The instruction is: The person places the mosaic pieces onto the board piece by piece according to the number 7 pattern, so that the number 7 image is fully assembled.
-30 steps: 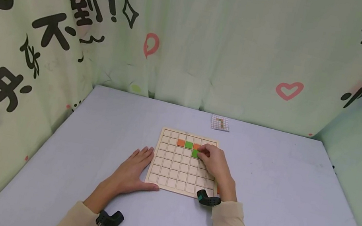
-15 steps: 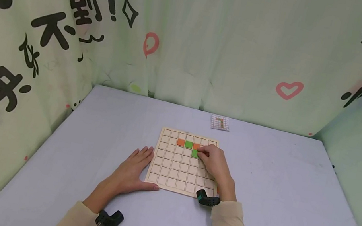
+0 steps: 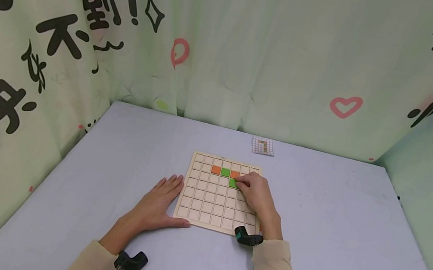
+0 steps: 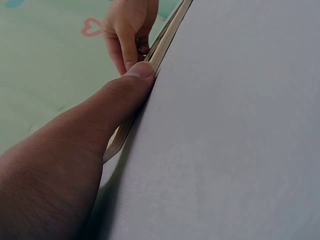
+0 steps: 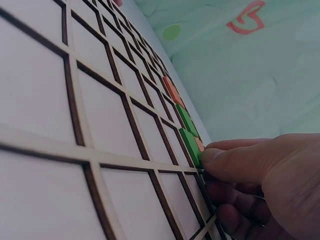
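A wooden grid board lies on the table. Along one of its upper rows sit an orange tile, a green tile and another orange tile. Below the last of these is a second green tile. My right hand pinches this lower green tile at its edge with thumb and finger, and covers the squares to its right. My left hand lies spread against the board's left side. Its thumb rests on the near edge of the board in the left wrist view.
A small card printed with a grid and a coloured pattern lies behind the board. The white table meets a pale green curtain at the back and sides. Each wrist wears a black camera band.
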